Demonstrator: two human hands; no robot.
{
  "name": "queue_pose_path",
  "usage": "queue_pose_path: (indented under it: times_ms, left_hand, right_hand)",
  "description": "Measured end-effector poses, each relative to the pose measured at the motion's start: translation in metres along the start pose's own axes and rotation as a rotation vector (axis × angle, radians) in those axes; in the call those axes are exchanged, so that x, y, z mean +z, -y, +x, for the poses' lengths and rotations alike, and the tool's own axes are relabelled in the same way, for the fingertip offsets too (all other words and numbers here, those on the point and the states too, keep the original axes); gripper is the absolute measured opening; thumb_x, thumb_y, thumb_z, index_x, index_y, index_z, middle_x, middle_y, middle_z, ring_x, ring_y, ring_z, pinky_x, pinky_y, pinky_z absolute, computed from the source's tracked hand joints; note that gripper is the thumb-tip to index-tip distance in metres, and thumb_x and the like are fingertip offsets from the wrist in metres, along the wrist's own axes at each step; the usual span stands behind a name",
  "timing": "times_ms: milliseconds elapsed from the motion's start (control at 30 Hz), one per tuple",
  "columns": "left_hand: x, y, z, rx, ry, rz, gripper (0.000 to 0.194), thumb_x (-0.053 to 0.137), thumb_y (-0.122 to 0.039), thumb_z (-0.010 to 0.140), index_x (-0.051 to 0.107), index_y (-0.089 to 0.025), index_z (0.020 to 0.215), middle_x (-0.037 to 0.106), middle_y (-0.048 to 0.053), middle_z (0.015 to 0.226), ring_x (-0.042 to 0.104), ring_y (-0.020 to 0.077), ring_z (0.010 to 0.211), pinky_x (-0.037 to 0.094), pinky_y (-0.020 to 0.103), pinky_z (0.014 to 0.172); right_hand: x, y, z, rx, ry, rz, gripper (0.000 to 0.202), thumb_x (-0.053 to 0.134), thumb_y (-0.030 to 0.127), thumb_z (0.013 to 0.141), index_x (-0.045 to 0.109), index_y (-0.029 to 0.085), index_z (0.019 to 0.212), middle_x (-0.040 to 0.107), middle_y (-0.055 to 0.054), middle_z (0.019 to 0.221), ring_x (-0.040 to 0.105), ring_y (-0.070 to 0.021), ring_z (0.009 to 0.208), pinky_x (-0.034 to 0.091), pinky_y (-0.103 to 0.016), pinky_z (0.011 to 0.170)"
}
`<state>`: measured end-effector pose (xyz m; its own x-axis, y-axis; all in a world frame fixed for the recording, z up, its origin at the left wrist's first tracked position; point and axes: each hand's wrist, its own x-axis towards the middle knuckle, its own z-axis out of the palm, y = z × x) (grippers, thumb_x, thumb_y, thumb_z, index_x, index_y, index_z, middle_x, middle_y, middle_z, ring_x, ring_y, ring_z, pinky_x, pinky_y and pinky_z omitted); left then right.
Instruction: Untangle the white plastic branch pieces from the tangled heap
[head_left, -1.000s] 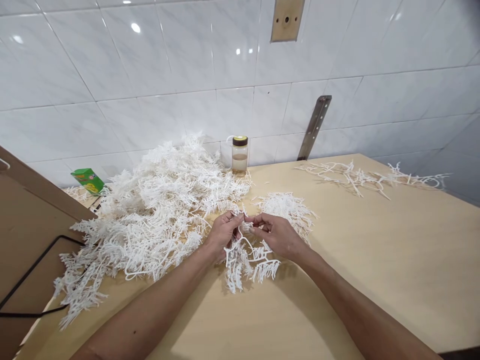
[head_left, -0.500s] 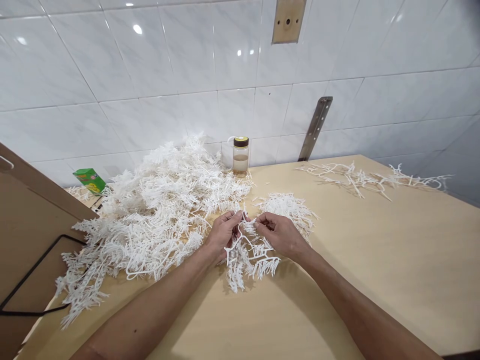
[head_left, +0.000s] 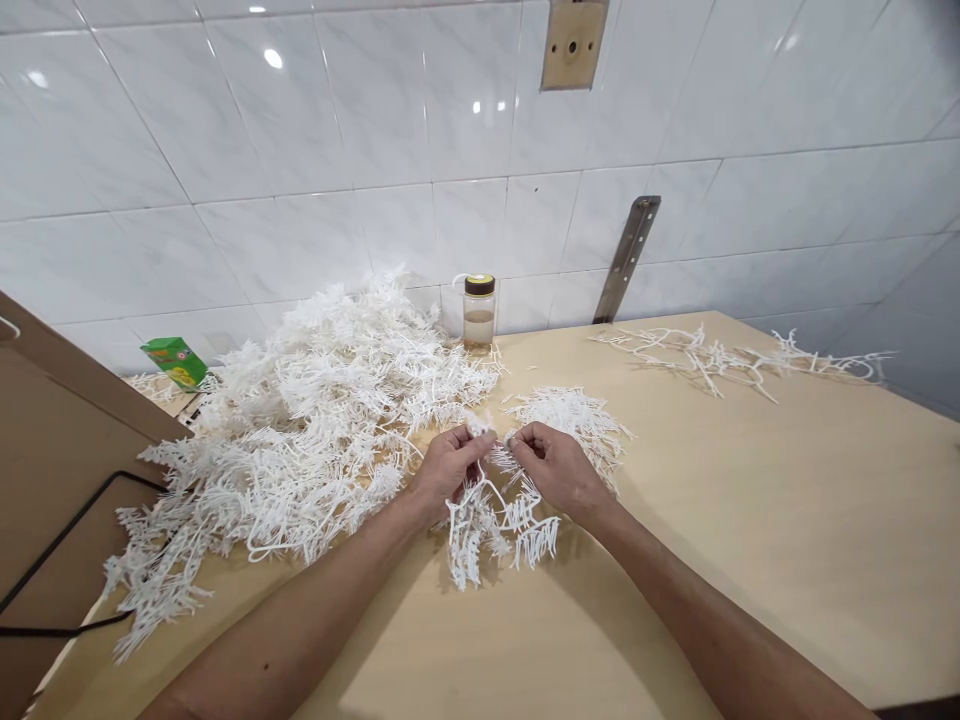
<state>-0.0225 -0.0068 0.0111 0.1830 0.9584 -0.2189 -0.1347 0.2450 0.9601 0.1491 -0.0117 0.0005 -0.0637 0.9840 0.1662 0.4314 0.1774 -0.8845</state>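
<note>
Left hand (head_left: 451,468) over table (head_left: 757,500), tiled wall (head_left: 300,130)

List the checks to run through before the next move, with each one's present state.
1. Left hand gripping the white branch: ok.
2. Right hand holding a piece: cannot tell, detail too small.
3. Left side of the table free of clutter: not ok, big heap there.
4. Bottle upright with its lid on: ok.
5. Twigs at the right clear of both hands: ok.
</note>
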Motion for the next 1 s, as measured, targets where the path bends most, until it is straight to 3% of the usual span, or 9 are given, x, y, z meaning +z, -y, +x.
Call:
queue_pose_path:
  times_ms: [167,333,500,633,867,1000]
  left_hand:
    - [0.005,-0.007,-0.009,-0.029,-0.020,0.099,0.043,0.083,-0.049,0.061,0.056,-0.016,0.063,0.049,-0.005,0.043,0.035,0.0054,0.031,0.021,0.022,0.033]
    - [0.005,-0.003,-0.003,-0.061,-0.076,-0.098,0.043,0.083,-0.049,0.062,0.056,-0.016,0.063,0.050,-0.004,0.042,0.044,0.0092,0.034,0.033,0.023,0.037]
    - [0.004,0.003,0.003,-0.064,-0.194,-0.205,0.045,0.086,-0.046,0.059,0.059,-0.015,0.078,0.057,-0.004,0.050,0.048,0.0095,0.036,0.037,0.022,0.039]
    - [0.002,0.005,0.006,-0.063,-0.251,-0.262,0.044,0.085,-0.045,0.061,0.057,-0.016,0.079,0.058,-0.003,0.052,0.052,0.0113,0.039,0.043,0.024,0.041]
    - [0.000,0.001,0.007,-0.071,-0.152,-0.303,0.038,0.081,-0.039,0.069,0.066,-0.011,0.090,0.069,0.004,0.069,0.055,0.0088,0.043,0.041,0.020,0.038]
    - [-0.002,0.001,0.009,-0.077,-0.093,-0.304,0.032,0.079,-0.036,0.071,0.067,-0.010,0.085,0.070,0.006,0.070,0.054,0.0081,0.043,0.038,0.020,0.037]
  right_hand:
    - [-0.002,0.002,-0.001,0.019,0.016,0.029,0.027,0.055,0.044,0.085,0.056,0.019,0.074,0.053,0.002,0.061,0.048,-0.0126,0.054,0.039,-0.025,0.050]
    - [-0.007,0.005,-0.003,0.122,0.128,0.167,0.041,0.046,0.060,0.089,0.057,0.020,0.082,0.044,0.005,0.055,0.049,-0.0133,0.047,0.041,-0.025,0.043]
    - [-0.011,0.006,-0.002,-0.041,-0.091,-0.014,0.037,0.056,0.055,0.085,0.059,0.019,0.077,0.056,0.001,0.061,0.050,-0.0133,0.055,0.042,-0.026,0.053]
    - [-0.006,0.001,-0.002,-0.060,-0.031,-0.050,0.033,0.059,0.052,0.083,0.061,0.019,0.079,0.065,-0.002,0.070,0.056,-0.0154,0.062,0.044,-0.028,0.058]
    - [0.001,-0.004,-0.001,0.019,-0.045,-0.065,0.028,0.060,0.047,0.083,0.064,0.020,0.091,0.070,-0.005,0.084,0.064,-0.0187,0.074,0.050,-0.031,0.065]
    - [0.000,-0.009,0.002,0.073,-0.045,0.026,0.028,0.061,0.045,0.081,0.062,0.020,0.094,0.070,-0.005,0.086,0.065,-0.0196,0.078,0.052,-0.032,0.067]
